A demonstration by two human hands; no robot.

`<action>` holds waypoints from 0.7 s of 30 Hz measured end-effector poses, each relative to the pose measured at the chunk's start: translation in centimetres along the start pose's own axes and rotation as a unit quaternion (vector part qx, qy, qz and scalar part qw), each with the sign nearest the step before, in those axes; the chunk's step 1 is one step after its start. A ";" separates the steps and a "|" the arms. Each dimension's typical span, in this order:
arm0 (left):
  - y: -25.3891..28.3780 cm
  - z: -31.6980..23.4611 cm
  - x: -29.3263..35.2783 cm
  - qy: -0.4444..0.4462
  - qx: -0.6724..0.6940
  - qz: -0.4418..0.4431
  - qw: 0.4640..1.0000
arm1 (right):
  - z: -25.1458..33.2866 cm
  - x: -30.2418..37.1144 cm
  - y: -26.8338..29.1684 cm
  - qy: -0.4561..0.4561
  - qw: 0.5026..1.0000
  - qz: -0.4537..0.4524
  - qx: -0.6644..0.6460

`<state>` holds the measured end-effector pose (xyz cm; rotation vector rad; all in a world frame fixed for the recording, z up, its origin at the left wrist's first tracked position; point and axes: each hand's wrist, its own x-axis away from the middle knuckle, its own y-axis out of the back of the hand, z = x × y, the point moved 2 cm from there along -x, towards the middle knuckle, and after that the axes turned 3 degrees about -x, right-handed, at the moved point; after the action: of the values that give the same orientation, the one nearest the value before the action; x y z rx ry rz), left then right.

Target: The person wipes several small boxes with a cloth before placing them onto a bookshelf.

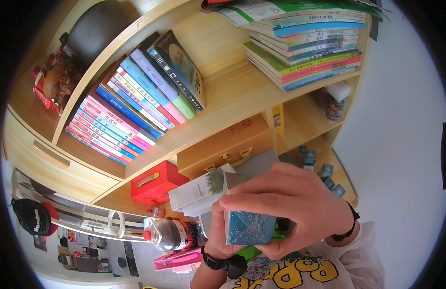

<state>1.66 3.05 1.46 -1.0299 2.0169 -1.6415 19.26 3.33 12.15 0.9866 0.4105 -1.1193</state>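
Between my two hands is a small box with a blue end face (251, 228) that carries a pale, frond-like pattern. My left hand (217, 231), with a black watch at the wrist, grips the box along its left side. From above and the right, my right hand (300, 202) closes on it, fingers bent over the top and thumb underneath; a dark band circles that wrist. Just beyond my hands stands a white carton (193, 193) with a green needle-leaf print. Several small teal boxes (325, 172) lie on a low shelf to the right of my right hand.
A wooden shelf unit (223, 103) fills the far side, with leaning books (136, 91) and a book stack (305, 53). Below are a brown case (223, 147) and a red box (158, 183). A large dark drink bottle (170, 234) stands left of my hands. A white wall (401, 120) bounds the right.
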 end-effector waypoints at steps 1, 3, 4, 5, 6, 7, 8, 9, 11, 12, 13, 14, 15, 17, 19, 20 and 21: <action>0.2 0.1 0.1 0.005 -0.001 0.004 1.000 | 0.0 0.0 0.1 0.004 1.000 -0.004 -0.003; -0.4 0.2 0.2 0.008 -0.001 0.009 1.000 | -0.1 0.0 0.1 0.001 1.000 -0.007 -0.013; -1.4 0.2 0.6 -0.082 -0.214 0.017 0.973 | -0.2 -0.1 0.2 -0.002 1.000 -0.011 -0.024; -2.1 0.2 0.7 -0.131 -0.312 0.026 0.941 | 0.0 -0.1 0.0 0.001 1.000 -0.003 -0.023; -2.8 0.2 0.8 -0.181 -0.406 0.025 0.895 | 0.3 0.1 -0.2 -0.015 0.999 -0.044 -0.021; -2.8 -0.1 0.5 -0.130 -0.334 -0.030 0.933 | 0.5 0.4 -0.5 -0.032 0.996 -0.084 -0.018; -2.8 -0.4 0.7 -0.085 -0.256 -0.090 0.959 | 0.5 0.6 -1.7 -0.025 0.997 -0.071 -0.028; -3.7 -0.2 0.8 -0.086 -0.311 -0.126 0.938 | 0.7 1.0 -2.5 -0.026 0.993 -0.116 0.021; -3.7 -0.5 0.6 -0.112 -0.278 -0.070 0.951 | 0.6 1.5 -4.0 -0.015 0.979 -0.186 0.087; -3.7 -0.8 0.5 -0.130 -0.256 -0.017 0.958 | 0.7 1.8 -4.9 -0.009 0.982 -0.172 0.081; -5.5 -0.3 -0.2 -0.177 -0.232 -0.042 0.956 | 0.9 2.4 -4.8 -0.035 0.971 -0.225 0.073; -5.6 -0.2 -0.4 -0.183 -0.223 -0.035 0.957 | 1.0 3.1 -4.6 -0.059 0.957 -0.278 0.064; -5.3 -0.4 -0.1 -0.153 -0.238 -0.049 0.958 | 1.1 3.6 -4.7 -0.045 0.970 -0.213 0.107; -5.0 -1.1 0.5 -0.135 -0.244 -0.063 0.958 | 1.9 2.8 -5.0 -0.035 0.974 -0.195 0.111; -5.2 -2.4 0.7 -0.098 -0.217 -0.065 0.969 | 2.3 2.2 -5.1 -0.026 0.973 -0.194 0.121; -5.3 -2.6 0.8 -0.077 -0.204 -0.065 0.974 | 2.3 2.1 -5.0 -0.022 0.971 -0.200 0.128; -5.8 -2.5 0.8 -0.112 -0.227 -0.057 0.966 | 2.3 1.7 -4.6 -0.024 0.981 -0.123 0.151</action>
<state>1.28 3.82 7.82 -1.4370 2.2579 -1.0641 15.49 0.02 10.13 1.1946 0.3343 -1.4568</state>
